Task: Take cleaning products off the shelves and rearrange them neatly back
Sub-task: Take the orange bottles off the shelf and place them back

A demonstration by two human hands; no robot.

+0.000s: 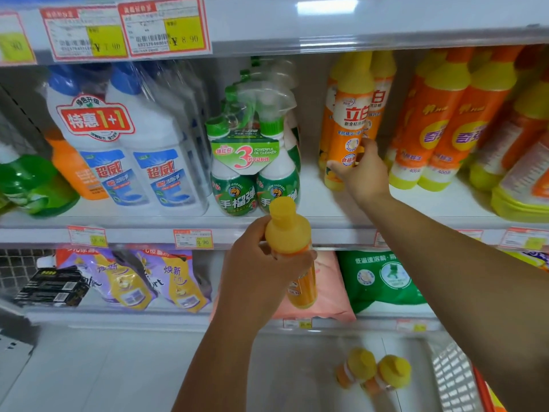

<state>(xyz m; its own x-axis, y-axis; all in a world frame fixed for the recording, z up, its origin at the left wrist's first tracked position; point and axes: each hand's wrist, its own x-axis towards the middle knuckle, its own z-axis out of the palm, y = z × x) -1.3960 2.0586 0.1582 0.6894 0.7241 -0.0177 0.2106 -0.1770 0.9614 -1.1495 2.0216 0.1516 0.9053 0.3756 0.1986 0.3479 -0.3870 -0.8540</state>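
Left fingers curl round a glossy dome-capped bottle; right fingers grip a shelved bottle

Red-and-yellow price tags hung in a row at the top left, with smaller price labels lower down. A pale floor lay below, and a white mesh panel stood at the lower right.

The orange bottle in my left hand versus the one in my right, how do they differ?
The held bottle in the left hand is off the shelf, tilted, cap toward the camera; the shelved bottle, gripped by the right hand, stands upright, label facing out. Both have orange bodies and yellow caps.
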